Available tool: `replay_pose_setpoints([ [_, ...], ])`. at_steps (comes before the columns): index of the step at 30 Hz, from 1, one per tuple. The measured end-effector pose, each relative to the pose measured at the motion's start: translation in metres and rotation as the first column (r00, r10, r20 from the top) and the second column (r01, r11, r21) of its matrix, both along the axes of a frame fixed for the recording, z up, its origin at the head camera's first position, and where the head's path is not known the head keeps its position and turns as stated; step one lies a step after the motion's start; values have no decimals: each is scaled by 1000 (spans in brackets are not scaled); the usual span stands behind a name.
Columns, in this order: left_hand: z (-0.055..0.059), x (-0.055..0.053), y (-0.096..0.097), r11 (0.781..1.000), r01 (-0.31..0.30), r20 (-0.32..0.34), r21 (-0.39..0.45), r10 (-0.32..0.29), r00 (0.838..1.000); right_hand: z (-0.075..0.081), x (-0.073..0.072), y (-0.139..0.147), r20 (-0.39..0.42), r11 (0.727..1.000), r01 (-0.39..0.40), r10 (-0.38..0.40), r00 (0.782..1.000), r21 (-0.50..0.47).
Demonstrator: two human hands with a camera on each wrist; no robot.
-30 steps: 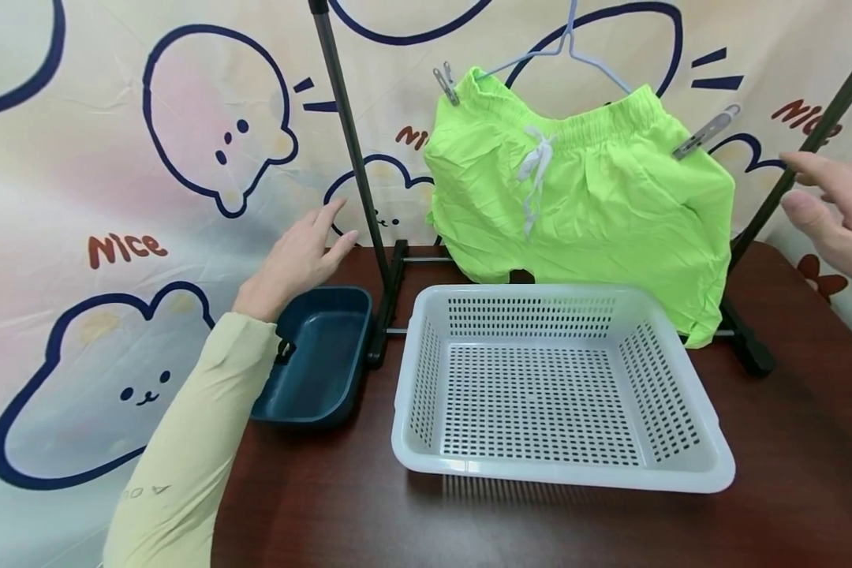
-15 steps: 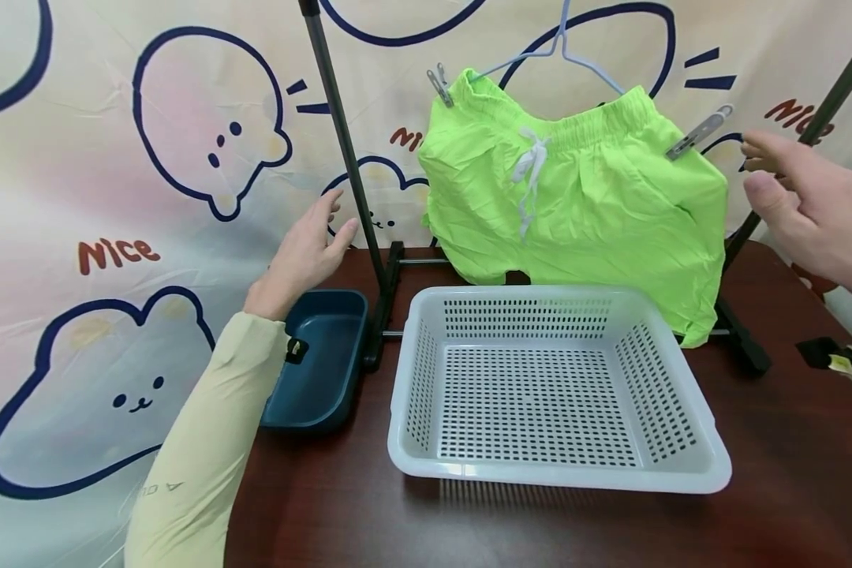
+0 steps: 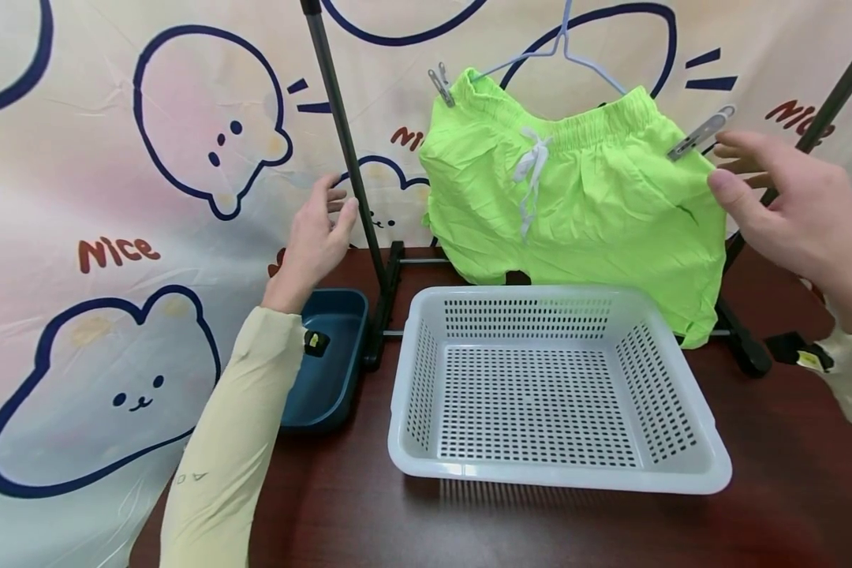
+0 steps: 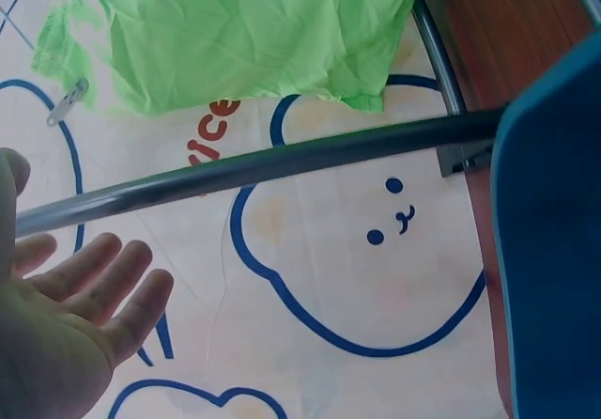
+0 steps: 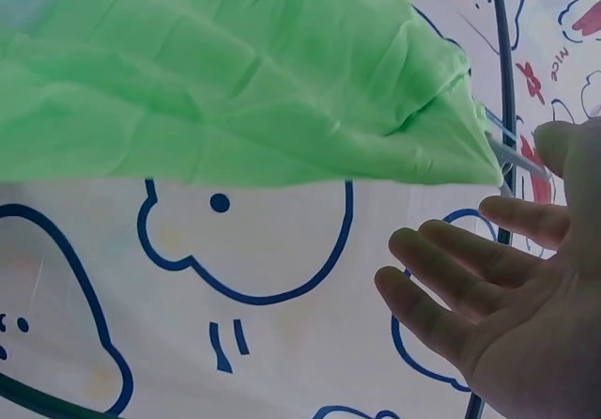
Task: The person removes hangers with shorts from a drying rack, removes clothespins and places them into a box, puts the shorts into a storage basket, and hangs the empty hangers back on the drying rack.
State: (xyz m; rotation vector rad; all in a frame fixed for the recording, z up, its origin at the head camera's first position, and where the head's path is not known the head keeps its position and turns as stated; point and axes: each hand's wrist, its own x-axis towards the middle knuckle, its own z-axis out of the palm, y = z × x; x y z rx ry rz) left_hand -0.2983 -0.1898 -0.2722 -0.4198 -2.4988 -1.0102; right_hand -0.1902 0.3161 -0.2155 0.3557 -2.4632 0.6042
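Observation:
Neon green shorts (image 3: 582,189) with a white drawstring hang from a light blue hanger (image 3: 564,47). A grey clothespin (image 3: 441,85) grips the waistband at the left, and another clothespin (image 3: 701,132) sticks out at the right. My right hand (image 3: 798,213) hovers at the right side of the shorts, just below that clothespin, fingers spread and holding nothing. Over the blue bin my left hand (image 3: 319,237) is raised beside the rack's left post, its fingers loosely bent and nothing in them. In the left wrist view, the left palm (image 4: 56,344) faces the post (image 4: 282,161).
A white perforated basket (image 3: 561,477) stands on the dark wooden table (image 3: 341,505) in front of the shorts. Left of it sits a dark blue bin (image 3: 341,402), partly behind my left sleeve. The black rack's posts (image 3: 344,134) rise on both sides before a cartoon-printed cloth (image 3: 113,197).
My right hand has come in from the right edge toward the right clothespin. My left hand has shifted slightly right, closer to the left post. The shorts still hang as before.

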Motion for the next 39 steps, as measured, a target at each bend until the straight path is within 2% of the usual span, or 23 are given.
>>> replay_pose_setpoints([
  [4,-1,-4,4,999,-10,11,35,9,1000,0,0,-4,-10,1000,-2,2,1000,-15],
  [9,-1,-5,11,996,-22,-9,84,23,1000,0,-4,-9,17,1000,17,-17,1000,14],
  [15,3,-10,25,990,-24,-21,138,27,999,0,-8,-12,-55,1000,-6,6,998,11],
  [19,6,-14,31,986,-38,-14,159,41,999,1,-9,-15,-59,1000,9,-7,998,22],
  [25,2,-20,32,981,-79,-4,179,81,997,3,-13,-21,-92,997,16,-9,996,75],
  [28,1,-24,33,975,-105,-1,194,107,994,3,-14,-23,-109,997,19,-11,994,72],
  [33,3,-29,34,968,-137,10,212,138,990,3,-15,-26,-103,997,30,-23,994,66],
  [39,3,-34,33,967,-145,-4,210,149,989,4,-20,-28,-69,996,36,-31,997,76],
])
